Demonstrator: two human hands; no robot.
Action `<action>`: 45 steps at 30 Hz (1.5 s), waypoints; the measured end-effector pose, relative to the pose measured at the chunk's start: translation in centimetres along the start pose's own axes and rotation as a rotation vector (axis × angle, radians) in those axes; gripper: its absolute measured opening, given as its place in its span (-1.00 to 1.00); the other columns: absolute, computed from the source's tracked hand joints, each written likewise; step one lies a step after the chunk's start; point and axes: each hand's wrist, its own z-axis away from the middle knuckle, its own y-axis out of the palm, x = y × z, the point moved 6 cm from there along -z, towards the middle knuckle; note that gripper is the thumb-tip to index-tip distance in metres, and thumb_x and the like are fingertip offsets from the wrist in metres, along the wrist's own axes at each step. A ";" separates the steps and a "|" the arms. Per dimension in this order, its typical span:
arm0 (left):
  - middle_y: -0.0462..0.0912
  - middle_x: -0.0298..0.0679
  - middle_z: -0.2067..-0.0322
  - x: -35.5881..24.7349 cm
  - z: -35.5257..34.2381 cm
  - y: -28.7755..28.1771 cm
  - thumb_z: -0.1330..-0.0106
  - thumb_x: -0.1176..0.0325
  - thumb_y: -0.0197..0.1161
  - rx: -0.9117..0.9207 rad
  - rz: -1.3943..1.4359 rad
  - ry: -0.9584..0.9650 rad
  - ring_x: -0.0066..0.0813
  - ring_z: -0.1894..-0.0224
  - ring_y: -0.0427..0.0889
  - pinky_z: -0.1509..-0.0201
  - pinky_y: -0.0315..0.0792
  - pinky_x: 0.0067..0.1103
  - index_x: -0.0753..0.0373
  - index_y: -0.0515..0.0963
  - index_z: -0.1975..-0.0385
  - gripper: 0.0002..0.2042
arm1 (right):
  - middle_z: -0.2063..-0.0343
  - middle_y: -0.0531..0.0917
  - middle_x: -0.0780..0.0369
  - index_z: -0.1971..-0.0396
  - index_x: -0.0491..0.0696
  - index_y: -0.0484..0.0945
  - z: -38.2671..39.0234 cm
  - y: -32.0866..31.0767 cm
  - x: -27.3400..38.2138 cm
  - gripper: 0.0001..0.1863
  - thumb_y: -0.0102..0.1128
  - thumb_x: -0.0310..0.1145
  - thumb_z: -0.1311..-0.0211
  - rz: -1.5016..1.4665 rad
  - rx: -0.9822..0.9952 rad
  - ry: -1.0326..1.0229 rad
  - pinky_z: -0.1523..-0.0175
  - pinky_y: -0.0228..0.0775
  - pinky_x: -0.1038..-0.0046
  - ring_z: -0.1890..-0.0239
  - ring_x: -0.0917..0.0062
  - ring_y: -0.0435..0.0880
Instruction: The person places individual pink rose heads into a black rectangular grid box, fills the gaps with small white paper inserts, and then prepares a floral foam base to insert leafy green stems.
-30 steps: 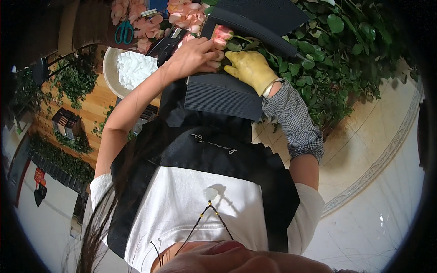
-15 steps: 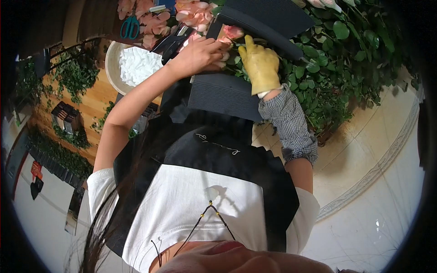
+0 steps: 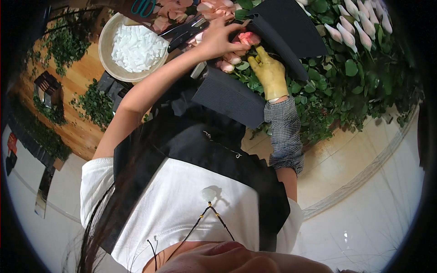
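A deep pink rose (image 3: 249, 39) lies at the top of the view, between my two hands. My bare left hand (image 3: 219, 40) reaches over from the left, thumb and fingers curved around its bloom. From the right, my right hand (image 3: 269, 75) in a yellow glove has its fingers at the base of the same bloom; the stem is mostly hidden. Paler peach roses (image 3: 230, 62) sit just below my left hand. Dark ribbed cardboard (image 3: 230, 98) stands on the near side of the flowers, and a black panel (image 3: 289, 32) on the far side.
Left of my forearm stands a bowl (image 3: 104, 54) of small white tubes (image 3: 136, 49). A black-handled tool (image 3: 184, 35) and teal-handled scissors (image 3: 143, 7) lie beyond it. Leafy stems (image 3: 337, 95) are heaped at the right, with netted pale pink buds (image 3: 359, 27) on top.
My left hand has moved right, from the peach roses to the deep pink rose. My gloved hand stays beside that rose. The whole view has shifted, bringing in more netted buds.
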 end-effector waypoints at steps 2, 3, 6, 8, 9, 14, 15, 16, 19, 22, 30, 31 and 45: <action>0.29 0.10 -0.27 -0.3 -0.4 2.0 0.01 -0.10 0.51 -0.006 -0.088 -0.027 0.16 -0.29 0.22 -0.38 0.19 -0.22 0.06 0.65 -0.04 -0.40 | 0.37 0.74 0.22 -0.21 0.21 0.48 -0.2 -0.2 0.0 -0.46 0.27 0.00 -0.24 0.034 0.027 0.011 0.19 0.57 0.29 0.32 0.29 0.75; 0.29 0.10 -0.27 0.1 -0.3 2.5 0.01 -0.10 0.51 -0.019 -0.082 -0.036 0.16 -0.29 0.22 -0.38 0.19 -0.22 0.06 0.65 -0.04 -0.40 | 0.37 0.73 0.20 -0.20 0.18 0.49 -0.1 -0.5 0.4 -0.48 0.28 -0.05 -0.25 0.047 0.035 0.009 0.20 0.57 0.31 0.33 0.31 0.74; 0.23 0.08 -0.34 0.3 0.1 2.5 -0.01 -0.06 0.51 -0.009 0.026 -0.144 0.13 -0.34 0.17 -0.40 0.16 -0.22 0.12 0.70 0.04 -0.46 | 0.36 0.74 0.15 -0.13 0.12 0.56 1.2 -2.4 1.6 -0.57 0.27 -0.13 -0.28 -0.022 -0.101 0.000 0.18 0.57 0.30 0.31 0.27 0.74; 0.24 0.07 -0.34 0.5 0.5 2.5 -0.01 -0.05 0.52 -0.042 0.035 -0.130 0.12 -0.35 0.17 -0.41 0.15 -0.22 0.12 0.70 0.05 -0.47 | 0.21 0.74 0.09 -0.05 0.06 0.65 2.7 -5.7 3.7 -0.67 0.26 -0.26 -0.30 -0.338 -0.281 0.025 0.05 0.56 0.29 0.18 0.22 0.73; 0.25 0.06 -0.34 0.5 0.8 2.4 -0.01 -0.04 0.52 -0.071 0.042 -0.109 0.10 -0.36 0.16 -0.41 0.15 -0.22 0.13 0.70 0.05 -0.47 | 0.21 0.74 0.09 -0.05 0.06 0.65 2.7 -5.7 4.3 -0.67 0.26 -0.26 -0.30 -0.334 -0.278 0.024 0.05 0.56 0.29 0.18 0.22 0.73; 0.27 0.06 -0.35 -0.3 1.0 1.5 -0.08 0.02 0.52 -0.051 0.027 -0.093 0.08 -0.38 0.22 -0.41 0.16 -0.22 0.23 0.66 0.05 -0.49 | -0.01 0.66 0.06 -0.12 -0.01 0.57 2.0 -4.2 3.3 -0.59 0.29 -0.32 -0.27 -0.356 -0.306 -0.087 -0.07 0.52 0.29 -0.01 0.20 0.66; 0.27 0.06 -0.35 -0.4 1.0 1.5 -0.08 0.02 0.52 -0.043 0.026 -0.086 0.08 -0.38 0.22 -0.41 0.16 -0.22 0.23 0.66 0.05 -0.49 | 0.02 0.67 0.06 -0.13 -0.01 0.57 1.7 -3.9 3.2 -0.57 0.31 -0.32 -0.24 -0.243 -0.323 -0.100 -0.06 0.52 0.28 0.01 0.18 0.67; 0.27 0.05 -0.35 -0.4 1.2 1.6 -0.08 0.02 0.51 -0.043 0.024 -0.086 0.08 -0.38 0.21 -0.41 0.16 -0.22 0.23 0.66 0.06 -0.49 | 0.12 0.70 0.08 -0.01 -0.02 0.60 1.3 -3.9 3.4 -0.64 0.30 -0.28 -0.22 -0.193 -0.355 -0.130 0.01 0.55 0.24 0.10 0.15 0.69; 0.26 0.05 -0.36 0.0 1.2 1.6 -0.11 0.03 0.50 -0.037 0.008 -0.074 0.08 -0.40 0.20 -0.42 0.16 -0.21 0.24 0.66 0.06 -0.51 | 0.23 0.70 0.11 0.13 -0.02 0.60 -0.5 -3.4 3.6 -0.73 0.27 -0.23 -0.22 -0.058 -0.227 -0.095 0.10 0.55 0.18 0.22 0.12 0.70; 0.32 0.03 -0.34 0.1 1.1 1.4 -0.20 0.07 0.43 -0.041 -0.097 -0.053 -0.02 -0.37 0.27 -0.40 0.20 -0.25 0.27 0.64 0.02 -0.54 | 0.33 0.70 0.12 0.06 0.01 0.59 -0.9 -2.6 4.2 -0.68 0.26 -0.20 -0.23 0.149 -0.223 -0.106 0.19 0.56 0.15 0.30 0.13 0.69; 0.71 -0.12 0.31 -3.5 1.0 -5.2 -0.47 0.28 0.07 0.394 0.366 -0.369 -0.33 0.22 0.73 0.18 0.56 -0.44 0.37 0.57 0.11 -0.74 | 0.37 0.69 0.14 0.16 0.01 0.58 -0.7 -1.4 4.3 -0.75 0.20 -0.20 -0.26 0.187 -0.252 -0.099 0.23 0.55 0.16 0.33 0.16 0.69; 0.69 -0.15 0.39 -6.1 1.3 -4.3 -0.49 0.31 0.03 0.505 0.480 -0.461 -0.47 0.25 0.72 0.22 0.55 -0.50 0.38 0.56 0.12 -0.74 | 0.38 0.69 0.13 0.17 0.01 0.58 -0.8 -1.4 4.3 -0.77 0.19 -0.21 -0.26 0.185 -0.236 -0.103 0.23 0.54 0.15 0.33 0.16 0.69; 0.64 0.16 0.27 -4.9 1.4 2.5 -0.31 0.33 0.12 0.604 -0.120 -0.042 0.14 0.20 0.64 0.09 0.50 -0.17 0.44 0.56 0.28 -0.76 | -0.02 0.65 0.01 -0.27 -0.11 0.40 6.2 -11.1 -5.2 -0.43 0.16 -0.09 -0.39 -0.271 -0.469 0.499 -0.13 0.46 0.22 -0.03 0.14 0.64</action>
